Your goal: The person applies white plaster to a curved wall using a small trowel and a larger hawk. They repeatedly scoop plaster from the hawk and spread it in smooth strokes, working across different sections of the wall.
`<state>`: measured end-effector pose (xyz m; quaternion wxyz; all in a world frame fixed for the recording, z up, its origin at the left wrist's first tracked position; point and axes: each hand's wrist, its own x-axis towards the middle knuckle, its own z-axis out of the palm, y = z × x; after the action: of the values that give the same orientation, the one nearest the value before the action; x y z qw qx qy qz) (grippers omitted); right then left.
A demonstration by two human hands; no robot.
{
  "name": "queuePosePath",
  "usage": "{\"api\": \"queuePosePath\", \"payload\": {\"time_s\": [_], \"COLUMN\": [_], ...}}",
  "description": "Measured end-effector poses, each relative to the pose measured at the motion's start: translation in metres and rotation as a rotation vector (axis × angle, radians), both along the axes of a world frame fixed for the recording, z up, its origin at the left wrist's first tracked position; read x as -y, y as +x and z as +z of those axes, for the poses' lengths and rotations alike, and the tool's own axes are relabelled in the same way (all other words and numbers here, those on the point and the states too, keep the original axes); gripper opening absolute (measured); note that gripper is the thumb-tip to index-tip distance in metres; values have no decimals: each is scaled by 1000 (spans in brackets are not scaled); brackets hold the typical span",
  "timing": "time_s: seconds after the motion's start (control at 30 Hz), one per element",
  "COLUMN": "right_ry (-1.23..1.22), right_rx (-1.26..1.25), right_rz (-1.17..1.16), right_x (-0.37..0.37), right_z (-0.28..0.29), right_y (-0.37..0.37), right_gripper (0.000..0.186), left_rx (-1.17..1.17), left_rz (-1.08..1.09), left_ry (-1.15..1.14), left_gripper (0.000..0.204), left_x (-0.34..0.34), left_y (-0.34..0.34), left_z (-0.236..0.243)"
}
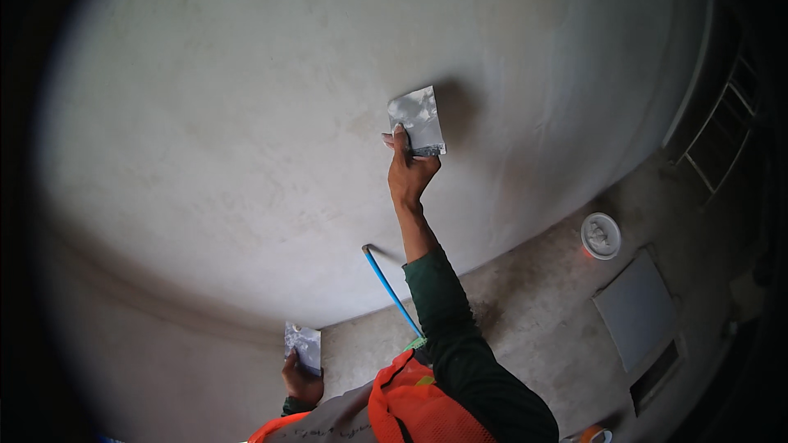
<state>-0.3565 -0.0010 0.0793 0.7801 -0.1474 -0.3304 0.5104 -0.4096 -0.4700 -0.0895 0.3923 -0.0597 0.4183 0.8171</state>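
My right hand (pixel 410 176) is raised in front of the pale plastered wall (pixel 246 115), closed around a broad putty knife (pixel 423 107). White filler is smeared over its flat metal blade, and my thumb presses on it. A dark shadow falls on the wall beside the blade; whether the edge touches the wall I cannot tell. Lower and to the left, my left hand (pixel 301 384) grips a second putty knife (pixel 304 346) near my body. That blade also carries white smears and is tilted upward.
A blue pipe (pixel 387 289) sticks out near the wall's foot, left of my right arm. On the concrete floor (pixel 525 303) to the right stand a white bucket (pixel 601 236) with white filler and a grey board (pixel 636 312). A metal ladder-like frame (pixel 722 135) stands far right.
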Motion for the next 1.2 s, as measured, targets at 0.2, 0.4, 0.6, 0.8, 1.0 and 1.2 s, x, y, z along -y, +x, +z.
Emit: {"api": "queuePosePath", "payload": {"time_s": [0.2,0.4,0.6,0.8,1.0,1.2], "right_ry": [1,25,-12,-98,-161,-212], "right_rx": [136,158,130,50,42,-20], "right_rz": [-72,-64,-60,27,57,69], "right_x": [3,3,10,8,2,1], "right_z": [-1,-12,-8,-8,-14,-15], "right_y": [-8,-9,-10,-25,-35,-40], "right_gripper": [16,14,10,10,15,19], "left_rx": [50,49,2,4,19,-42], "left_rz": [65,30,16,-4,107,14], "left_ry": [-74,-18,-24,-39,-139,-169], "left_gripper": [44,48,50,51,50,31], "left_x": [7,8,9,5,1,-2], "left_y": [-5,-11,-14,-25,-29,-30], "left_z": [11,4,11,14,19,18]}}
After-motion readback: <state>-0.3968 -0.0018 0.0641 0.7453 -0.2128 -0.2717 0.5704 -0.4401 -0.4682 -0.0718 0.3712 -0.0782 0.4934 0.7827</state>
